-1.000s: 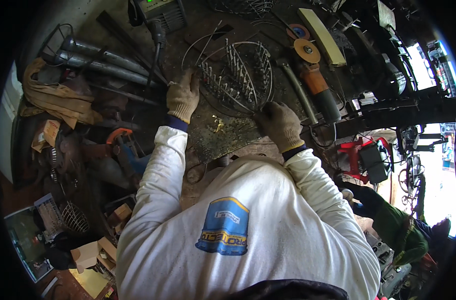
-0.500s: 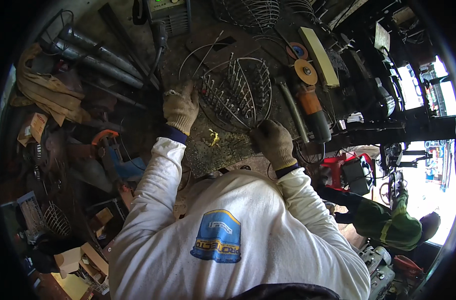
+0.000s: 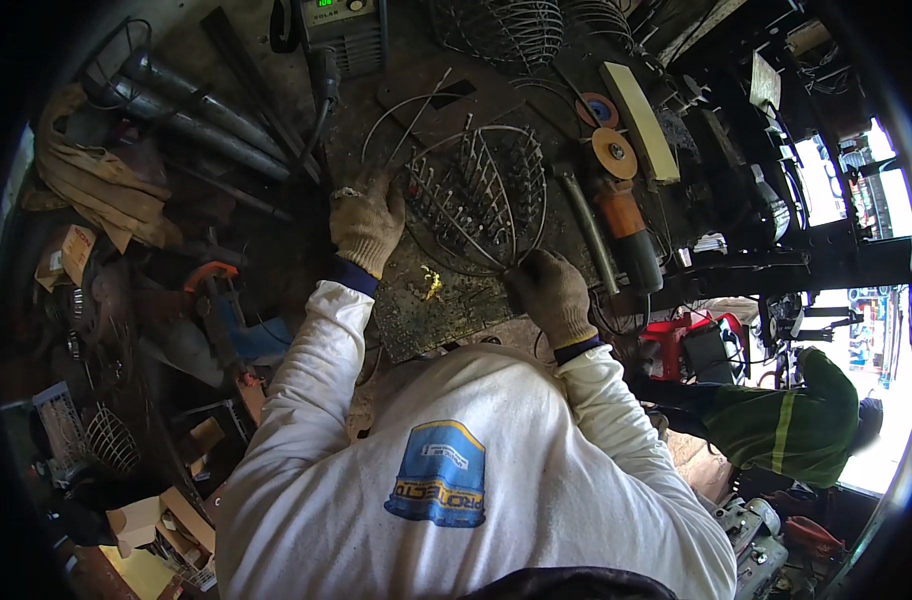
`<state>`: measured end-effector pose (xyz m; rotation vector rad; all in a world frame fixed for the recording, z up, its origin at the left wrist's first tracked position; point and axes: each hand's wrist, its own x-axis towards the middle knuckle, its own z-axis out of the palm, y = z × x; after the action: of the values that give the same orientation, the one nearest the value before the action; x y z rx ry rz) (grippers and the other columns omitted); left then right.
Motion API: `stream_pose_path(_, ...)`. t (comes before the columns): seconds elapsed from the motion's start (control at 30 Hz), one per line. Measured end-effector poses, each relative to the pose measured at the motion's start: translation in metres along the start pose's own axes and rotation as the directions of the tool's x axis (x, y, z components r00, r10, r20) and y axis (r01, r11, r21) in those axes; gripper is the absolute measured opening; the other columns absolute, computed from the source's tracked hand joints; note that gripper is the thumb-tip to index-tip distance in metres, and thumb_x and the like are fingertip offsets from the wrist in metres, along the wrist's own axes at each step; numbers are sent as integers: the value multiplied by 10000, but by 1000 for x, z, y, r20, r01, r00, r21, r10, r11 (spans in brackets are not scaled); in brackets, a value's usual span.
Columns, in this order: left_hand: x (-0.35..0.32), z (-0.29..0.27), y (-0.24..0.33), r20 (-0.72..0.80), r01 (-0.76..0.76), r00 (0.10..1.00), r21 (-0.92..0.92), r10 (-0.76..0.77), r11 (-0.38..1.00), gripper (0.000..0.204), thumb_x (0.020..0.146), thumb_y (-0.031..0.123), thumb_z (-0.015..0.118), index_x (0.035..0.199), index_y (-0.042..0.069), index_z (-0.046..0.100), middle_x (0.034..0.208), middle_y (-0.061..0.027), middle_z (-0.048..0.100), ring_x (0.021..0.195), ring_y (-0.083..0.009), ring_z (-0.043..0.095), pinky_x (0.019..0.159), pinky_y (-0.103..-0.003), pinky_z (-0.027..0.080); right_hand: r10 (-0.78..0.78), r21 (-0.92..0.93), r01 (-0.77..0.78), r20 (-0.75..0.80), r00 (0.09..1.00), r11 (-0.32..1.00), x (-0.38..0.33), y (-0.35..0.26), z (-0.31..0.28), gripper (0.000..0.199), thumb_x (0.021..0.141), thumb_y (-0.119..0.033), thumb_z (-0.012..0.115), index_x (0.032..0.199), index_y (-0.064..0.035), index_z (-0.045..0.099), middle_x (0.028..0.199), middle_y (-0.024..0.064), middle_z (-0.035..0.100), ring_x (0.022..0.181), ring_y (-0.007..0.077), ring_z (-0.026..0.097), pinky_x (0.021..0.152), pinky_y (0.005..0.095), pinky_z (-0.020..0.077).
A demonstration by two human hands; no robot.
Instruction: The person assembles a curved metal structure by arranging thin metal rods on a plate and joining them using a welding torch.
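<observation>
We hold a wire cage (image 3: 481, 195) on the bench (image 3: 446, 300), just above the middle of the frame. Our gloved left hand (image 3: 366, 220) is closed on its left rim; our right hand (image 3: 548, 292) grips the lower right end, where the wires meet. To do this well, we judge, we keep the rim pinned flat and steady the wires from the gathered end (thin rods spring back easily). An angle grinder (image 3: 621, 200) lies just right of the cage, so we mind its disc.
</observation>
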<state>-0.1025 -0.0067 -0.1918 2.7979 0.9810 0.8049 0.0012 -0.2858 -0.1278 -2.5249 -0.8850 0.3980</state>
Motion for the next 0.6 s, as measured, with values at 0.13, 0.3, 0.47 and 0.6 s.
stream_pose_path(0.13,0,1,-3,-42,-13,999,-57,11,998,243,968,314,654,1161,171,690,1157,-105,734,1016,-374,695,873,-492,563,-3,-17,3,8,1000,1000,2,-1,0,365,901,-450,701,966,-94,747,940,151,750,939,374,728,820,497,558)
stream_pose_path(0.3,0,0,0,-50,-9,999,-36,7,999,267,975,324,656,1206,196,697,1155,-95,747,988,-364,710,862,-476,568,12,-13,-12,18,1000,1000,1,-5,-4,374,902,-461,689,972,-99,751,912,150,754,926,372,732,814,500,557)
stream_pose_path(0.47,0,6,-4,-97,-24,995,-83,16,996,268,974,331,661,1203,197,704,1160,-93,750,971,-370,713,843,-471,571,2,-36,-3,-7,1000,999,2,-2,2,386,911,-469,672,967,-95,747,910,153,749,933,372,730,812,499,554)
stream_pose_path(0.6,1,7,-6,-81,16,996,-159,-29,987,224,973,312,669,1137,174,733,1077,-122,765,930,-387,716,825,-474,570,-19,6,19,-23,1000,1000,1,-1,2,376,900,-457,698,939,-85,726,914,156,731,926,381,717,807,509,543)
